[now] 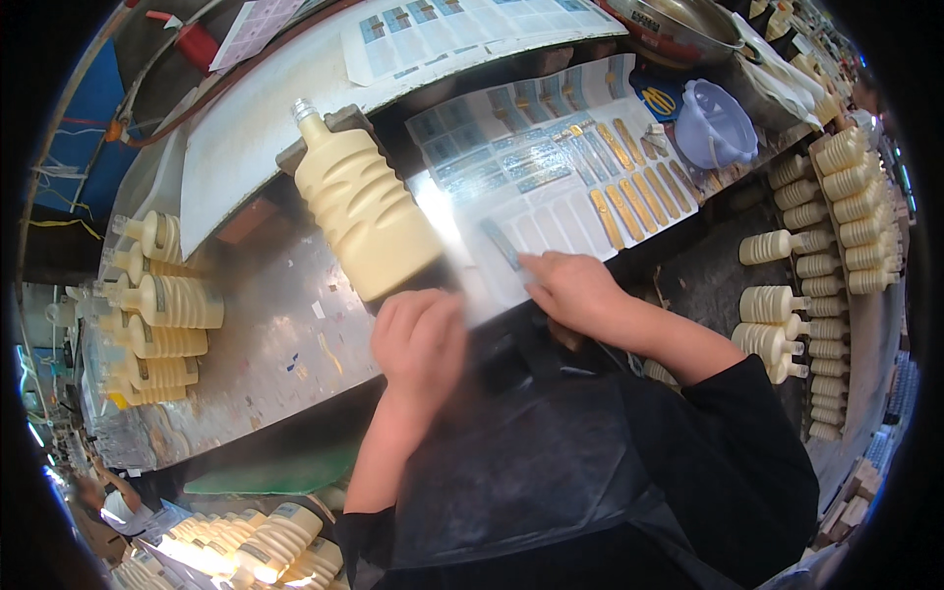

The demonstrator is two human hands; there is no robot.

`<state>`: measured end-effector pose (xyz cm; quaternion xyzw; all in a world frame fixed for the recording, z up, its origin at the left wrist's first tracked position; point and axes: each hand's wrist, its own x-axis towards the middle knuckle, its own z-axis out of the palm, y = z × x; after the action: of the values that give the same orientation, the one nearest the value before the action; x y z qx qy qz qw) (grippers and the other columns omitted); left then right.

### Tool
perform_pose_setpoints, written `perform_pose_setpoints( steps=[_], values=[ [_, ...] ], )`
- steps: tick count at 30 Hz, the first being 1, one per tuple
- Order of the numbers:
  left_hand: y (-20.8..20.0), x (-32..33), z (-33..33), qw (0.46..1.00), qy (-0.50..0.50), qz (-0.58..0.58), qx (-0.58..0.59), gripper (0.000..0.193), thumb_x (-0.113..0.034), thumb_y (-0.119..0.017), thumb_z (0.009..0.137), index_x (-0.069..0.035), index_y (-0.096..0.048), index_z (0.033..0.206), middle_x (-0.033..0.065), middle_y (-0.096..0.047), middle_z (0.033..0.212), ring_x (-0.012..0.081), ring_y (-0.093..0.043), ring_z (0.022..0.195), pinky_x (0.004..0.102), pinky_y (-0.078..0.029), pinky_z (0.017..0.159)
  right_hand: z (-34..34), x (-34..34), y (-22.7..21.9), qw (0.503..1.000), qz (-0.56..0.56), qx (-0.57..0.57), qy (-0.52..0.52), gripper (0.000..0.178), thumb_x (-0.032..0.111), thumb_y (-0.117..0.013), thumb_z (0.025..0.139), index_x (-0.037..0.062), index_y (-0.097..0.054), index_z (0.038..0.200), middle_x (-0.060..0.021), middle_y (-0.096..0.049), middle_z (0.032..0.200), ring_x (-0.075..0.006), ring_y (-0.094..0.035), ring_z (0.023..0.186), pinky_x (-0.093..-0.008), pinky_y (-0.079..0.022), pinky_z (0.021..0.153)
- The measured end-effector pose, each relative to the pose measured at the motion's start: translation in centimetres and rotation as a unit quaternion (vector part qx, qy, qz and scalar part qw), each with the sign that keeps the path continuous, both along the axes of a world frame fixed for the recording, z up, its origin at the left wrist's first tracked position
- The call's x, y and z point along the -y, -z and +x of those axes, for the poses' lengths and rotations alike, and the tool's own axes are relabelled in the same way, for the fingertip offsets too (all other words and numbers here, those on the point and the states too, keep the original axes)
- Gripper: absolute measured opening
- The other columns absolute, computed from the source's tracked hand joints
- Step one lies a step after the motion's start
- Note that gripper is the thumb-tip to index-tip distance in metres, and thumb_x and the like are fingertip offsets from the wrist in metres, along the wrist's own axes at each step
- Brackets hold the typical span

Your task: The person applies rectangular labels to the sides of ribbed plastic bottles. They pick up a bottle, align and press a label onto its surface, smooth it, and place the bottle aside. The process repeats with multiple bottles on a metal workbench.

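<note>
A cream ribbed bottle [364, 211] lies tilted on the bench, its neck pointing away to the upper left and braced by a dark block [346, 120]. Just below the bottle's base is my left hand [421, 339], blurred, with its fingers curled; whatever they hold, if anything, is hidden. My right hand [570, 285] pinches the near end of a narrow blue-grey label strip [500, 242] at the edge of a label sheet [541, 231]. Gold strips [621, 211] and blue-printed labels [462, 167] sit in rows on that sheet.
Several more bottles [177, 300] stand at the bench's left. A lilac bucket [713, 126], yellow-handled scissors [657, 100] and a metal bowl [678, 25] are at the far right. Bottles fill racks [836, 211] to the right and a pile [256, 546] at lower left. Another person [120, 506] is there.
</note>
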<state>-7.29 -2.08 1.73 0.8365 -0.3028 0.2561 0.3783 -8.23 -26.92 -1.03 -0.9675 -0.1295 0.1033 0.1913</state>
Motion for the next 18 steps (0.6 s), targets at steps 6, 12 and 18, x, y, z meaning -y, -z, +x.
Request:
perform_pose_setpoints(
  steps=[6, 12, 18],
  values=[
    [1.2, 0.8, -0.1, 0.998, 0.025, -0.037, -0.036, 0.018, 0.005, -0.077, 0.079, -0.004, -0.072, 0.094, 0.0105, -0.071, 0.087, 0.0278, -0.066, 0.079, 0.0361, -0.051, 0.071, -2.2, 0.6, 1.2, 0.995, -0.039, 0.080, -0.042, 0.049, 0.028, -0.073, 0.091, 0.0089, -0.061, 0.135, -0.0128, -0.062, 0.090, -0.0345, -0.068, 0.075, -0.0439, -0.055, 0.064],
    [1.2, 1.6, -0.2, 0.994, 0.020, -0.066, -0.088, 0.015, 0.002, -0.078, 0.079, -0.003, -0.072, 0.092, 0.0093, -0.071, 0.086, 0.0263, -0.065, 0.077, 0.0353, -0.051, 0.070, -2.4, 1.3, 2.8, 0.981, 0.077, 0.161, -0.083, 0.025, 0.023, -0.073, 0.091, 0.0043, -0.073, 0.107, -0.0139, -0.063, 0.084, -0.0320, -0.069, 0.072, -0.0417, -0.055, 0.064],
    [-0.5, 2.6, 0.2, 0.999, -0.010, 0.015, -0.049, 0.034, -0.012, -0.086, 0.069, -0.007, -0.070, 0.099, 0.0111, -0.065, 0.098, 0.0305, -0.061, 0.088, 0.0403, -0.050, 0.076, 0.0, -0.8, -2.1, 0.903, 0.394, -0.114, 0.127, 0.026, 0.016, -0.064, 0.099, -0.0026, -0.075, 0.114, -0.0093, -0.074, 0.091, -0.0095, -0.064, 0.081, -0.0282, -0.051, 0.072]
  ],
)
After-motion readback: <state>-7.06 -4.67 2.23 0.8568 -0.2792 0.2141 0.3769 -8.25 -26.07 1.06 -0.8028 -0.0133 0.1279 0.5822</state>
